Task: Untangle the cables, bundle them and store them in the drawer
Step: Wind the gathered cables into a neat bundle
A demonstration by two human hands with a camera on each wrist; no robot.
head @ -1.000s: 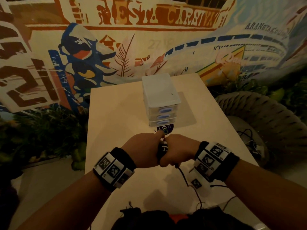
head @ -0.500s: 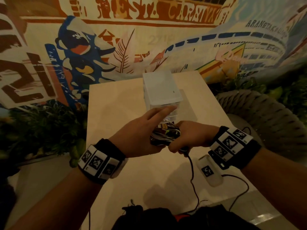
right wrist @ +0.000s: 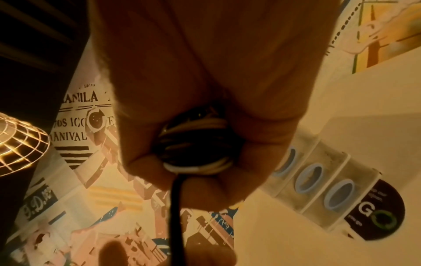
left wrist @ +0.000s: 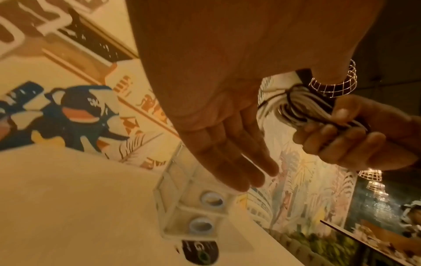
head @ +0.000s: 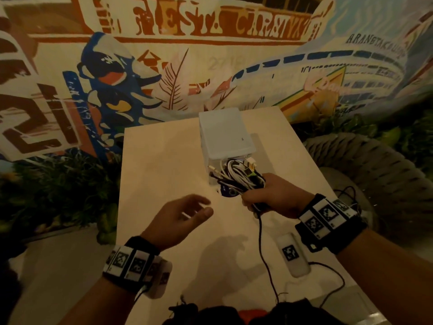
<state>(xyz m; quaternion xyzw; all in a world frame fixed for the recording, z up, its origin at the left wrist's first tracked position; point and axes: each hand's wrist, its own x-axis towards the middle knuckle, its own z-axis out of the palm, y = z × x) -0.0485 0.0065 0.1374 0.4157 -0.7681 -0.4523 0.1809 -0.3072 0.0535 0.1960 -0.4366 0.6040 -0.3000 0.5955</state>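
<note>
My right hand grips a bundle of black and white cables and holds it up just in front of the small white drawer unit on the table. In the right wrist view the cable bundle fills my fist, beside the drawer unit with its three blue oval handles. My left hand hovers open over the table, left of the bundle, holding nothing; the left wrist view shows its straight fingers above the drawer unit and the bundle.
A black cord hangs from my right fist toward the table's near edge. A white tagged device lies on the beige table. A round black sticker sits before the drawers. A woven chair stands right; plants left.
My hands have parted. The left hand let go of the bundle and drew back to the left, open. The right hand lifted the bundle toward the drawer unit.
</note>
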